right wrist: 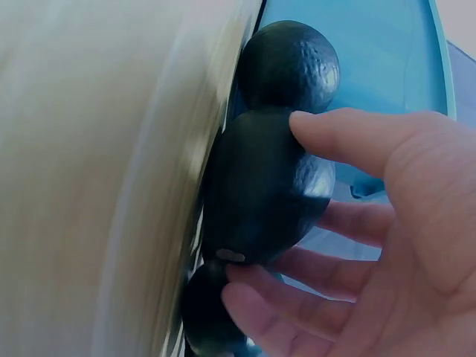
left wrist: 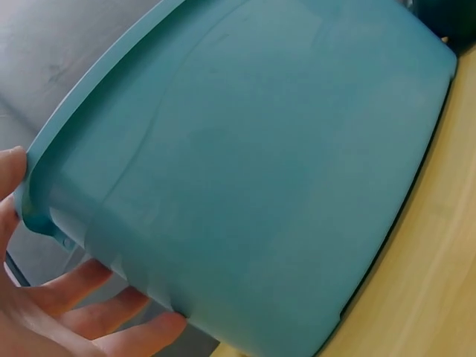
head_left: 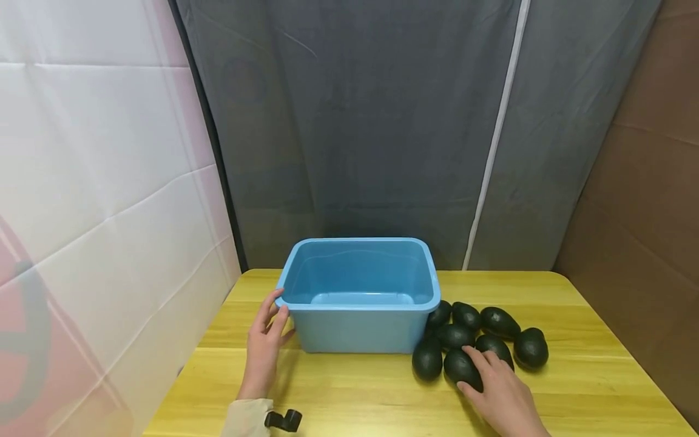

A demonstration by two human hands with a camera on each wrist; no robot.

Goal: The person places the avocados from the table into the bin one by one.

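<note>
Yellow counter (head_left: pixel 349 388): right hand (head_left: pixel 505 394) curls around the avocado (head_left: pixel 462 368) right of the tub (head_left: pixel 357 291) (left hand (head_left: pixel 264 346) open, steadying it).

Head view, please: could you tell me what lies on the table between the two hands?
The blue tub and one avocado lie between the left hand and right hand; nearer the camera is bare table.

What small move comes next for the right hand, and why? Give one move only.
Probably close the fingers round the avocado and lift it clear of the pile. The right hand already lies over it, thumb and fingers curling about it in the right wrist view. The blue bin beside the pile looks empty, and the left hand rests against its corner, steadying it.
</note>
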